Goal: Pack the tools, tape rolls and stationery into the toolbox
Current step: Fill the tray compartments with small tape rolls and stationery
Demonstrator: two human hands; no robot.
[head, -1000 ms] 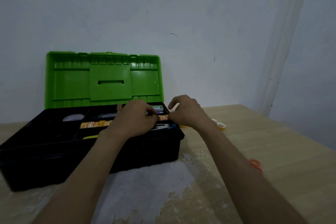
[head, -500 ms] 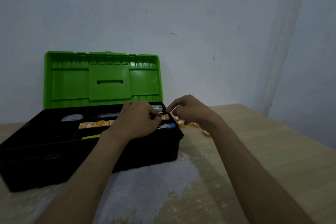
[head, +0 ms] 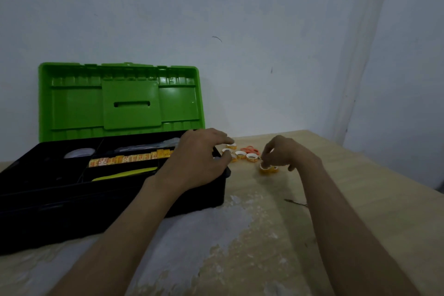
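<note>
The black toolbox [head: 72,202] stands open on the left, its green lid [head: 120,101] upright against the wall. Inside lie a row of orange-yellow patterned tape [head: 129,158], a white roll [head: 79,152], a yellow-green tool [head: 125,172] and a clear-wrapped item [head: 149,146]. Several small yellow tape rolls [head: 245,156] sit on the table just right of the box. My left hand [head: 197,161] hovers over the box's right end, fingers spread beside the nearest roll [head: 227,150]. My right hand [head: 286,154] pinches a small roll [head: 265,168] from a pair lying on the table.
Orange-handled scissors [head: 249,150] lie behind the rolls. The wooden table [head: 360,199] has a worn white patch [head: 204,228] in front of the box. A wall stands close behind, and the table's edge runs along the right.
Both hands left the tape row inside the box and moved right. My right hand dropped to the small rolls on the table and took hold of one; my left hand reached the box's right end.
</note>
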